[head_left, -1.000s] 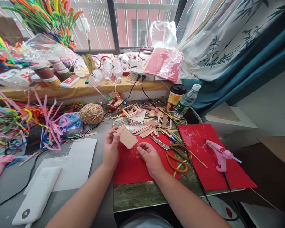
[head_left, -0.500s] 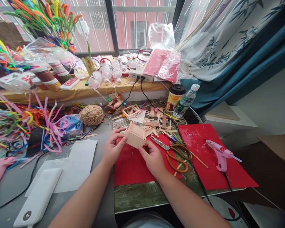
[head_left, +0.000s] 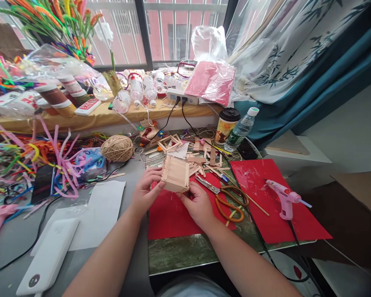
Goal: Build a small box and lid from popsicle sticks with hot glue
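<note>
Both of my hands hold a small box made of popsicle sticks [head_left: 175, 173] above a red paper sheet [head_left: 170, 216]. My left hand [head_left: 146, 192] grips its left side with the thumb under the edge. At the box's lower right corner, my right hand [head_left: 198, 204] pinches it. Its flat slatted face is turned up toward me. Loose popsicle sticks [head_left: 200, 159] lie scattered just behind it.
Orange-handled scissors [head_left: 227, 200] lie right of my hands. A pink glue gun [head_left: 282, 198] rests on a second red sheet [head_left: 275, 206]. A twine ball [head_left: 117, 147], pipe cleaners [head_left: 34, 156], a white power bank [head_left: 49, 255], a cup [head_left: 225, 123] and a bottle [head_left: 241, 130] surround the work spot.
My left hand alone held the stick piece edge-on; my right hand came up and took hold, and the piece turned so its flat slatted face points up.
</note>
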A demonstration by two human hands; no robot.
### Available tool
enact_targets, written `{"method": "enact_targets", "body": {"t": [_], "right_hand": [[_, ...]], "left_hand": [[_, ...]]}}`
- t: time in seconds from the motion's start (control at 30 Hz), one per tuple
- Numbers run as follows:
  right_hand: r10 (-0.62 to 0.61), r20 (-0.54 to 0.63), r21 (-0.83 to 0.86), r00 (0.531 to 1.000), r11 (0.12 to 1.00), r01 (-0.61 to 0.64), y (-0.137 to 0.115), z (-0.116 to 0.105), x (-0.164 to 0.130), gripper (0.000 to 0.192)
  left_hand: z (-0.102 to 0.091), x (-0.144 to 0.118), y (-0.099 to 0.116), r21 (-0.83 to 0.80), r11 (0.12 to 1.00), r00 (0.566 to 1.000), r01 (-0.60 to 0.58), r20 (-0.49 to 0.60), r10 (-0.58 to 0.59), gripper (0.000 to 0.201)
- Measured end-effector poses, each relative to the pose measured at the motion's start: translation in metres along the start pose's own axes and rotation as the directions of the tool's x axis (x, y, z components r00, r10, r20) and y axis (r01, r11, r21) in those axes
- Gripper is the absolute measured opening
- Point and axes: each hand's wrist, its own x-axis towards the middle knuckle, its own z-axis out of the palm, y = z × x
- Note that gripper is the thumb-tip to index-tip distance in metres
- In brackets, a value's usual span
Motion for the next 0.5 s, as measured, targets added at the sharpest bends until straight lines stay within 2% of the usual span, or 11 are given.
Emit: {"method": "enact_targets", "body": {"t": [0.07, 0.27, 0.37, 0.5], "right_hand": [[-0.012, -0.003, 0.006, 1.0, 1.0, 0.012, -0.0003, 0.0006, -0.001, 0.012], [-0.014, -0.03, 0.181, 0.999, 0.983, 0.02, -0.0042, -0.0011, -0.0027, 0.019], [-0.061, -0.064, 0.143, 0.996, 0.987, 0.07, -0.0056, -0.0034, -0.0036, 0.02], [-0.131, -0.067, 0.02, 0.989, 0.991, 0.132, -0.0085, -0.0057, -0.0059, 0.015]], "left_hand": [[-0.0004, -0.0004, -0.0024, -0.017, 1.0, 1.0, 0.008, -0.027, -0.008, 0.013], [0.0041, -0.0033, -0.0035, -0.052, 0.998, 0.999, 0.035, -0.039, -0.037, 0.012], [0.0052, -0.0039, -0.0009, -0.07, 0.996, 0.998, 0.051, -0.016, -0.052, 0.014], [0.0064, -0.006, -0.0028, -0.105, 0.986, 0.991, 0.13, 0.022, -0.129, 0.027]]}}
